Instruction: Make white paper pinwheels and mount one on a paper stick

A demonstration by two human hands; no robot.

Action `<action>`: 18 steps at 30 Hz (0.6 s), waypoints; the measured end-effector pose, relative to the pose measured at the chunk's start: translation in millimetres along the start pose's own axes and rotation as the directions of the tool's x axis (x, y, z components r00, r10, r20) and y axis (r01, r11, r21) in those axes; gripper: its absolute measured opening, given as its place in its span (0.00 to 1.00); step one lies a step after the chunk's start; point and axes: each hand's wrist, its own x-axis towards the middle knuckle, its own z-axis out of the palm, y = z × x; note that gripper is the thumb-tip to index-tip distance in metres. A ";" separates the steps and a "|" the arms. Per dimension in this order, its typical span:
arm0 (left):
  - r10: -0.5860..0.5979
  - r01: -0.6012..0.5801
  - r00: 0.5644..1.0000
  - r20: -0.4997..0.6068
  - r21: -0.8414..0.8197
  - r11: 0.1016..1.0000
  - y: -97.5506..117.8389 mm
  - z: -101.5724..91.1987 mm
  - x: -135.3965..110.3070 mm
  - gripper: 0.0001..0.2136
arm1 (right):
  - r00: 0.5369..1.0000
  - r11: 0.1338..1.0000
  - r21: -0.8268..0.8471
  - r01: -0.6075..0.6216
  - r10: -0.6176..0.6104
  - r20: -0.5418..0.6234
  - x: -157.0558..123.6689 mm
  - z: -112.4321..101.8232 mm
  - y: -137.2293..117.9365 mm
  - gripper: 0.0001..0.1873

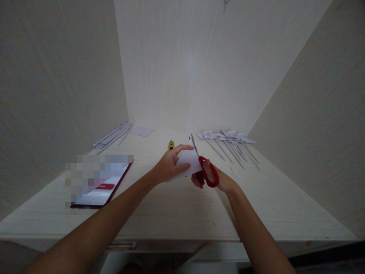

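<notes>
Over the middle of the table, my left hand (169,163) pinches a sheet of white paper (188,158) between thumb and fingers. My right hand (212,175) is closed round the red handles of a pair of scissors (210,179). The blades point away from me and lie along the paper's right edge, near my left fingertips. Whether they are cutting into the sheet at this instant is hard to make out. A yellow utility knife (171,145) lies on the table just beyond my left hand, partly hidden by it.
White paper pinwheels on sticks (230,139) lie in a pile at the back right. Several rolled paper sticks (114,135) and a paper square (143,131) rest at the back left. A tablet (110,192), partly blurred, lies at the left on the table (176,213). Walls enclose three sides.
</notes>
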 end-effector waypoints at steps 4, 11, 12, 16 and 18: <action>-0.001 0.001 1.000 -0.008 0.004 1.000 0.3 0.0 0.0 0.24 | 1.000 1.000 0.005 -0.006 0.006 -0.010 0.5 0.6 0.5 0.42; 0.001 -0.001 1.000 -0.008 0.010 1.000 -0.1 -0.4 0.0 0.24 | 1.000 0.999 0.033 0.000 0.000 -0.017 0.8 1.9 3.9 0.42; 0.000 0.001 1.000 -0.007 0.007 1.000 -0.2 -0.5 0.1 0.24 | 1.000 0.999 0.036 0.001 -0.001 -0.016 1.1 2.1 4.3 0.41; -0.005 0.005 1.000 0.003 0.008 1.000 -0.6 -0.8 0.2 0.25 | 1.000 0.999 0.041 -0.006 0.007 -0.016 2.6 2.7 6.5 0.42; -0.003 0.003 1.000 0.000 0.022 1.000 -1.0 -1.0 0.2 0.25 | 1.000 0.999 0.051 -0.009 0.010 -0.014 3.0 2.9 7.9 0.42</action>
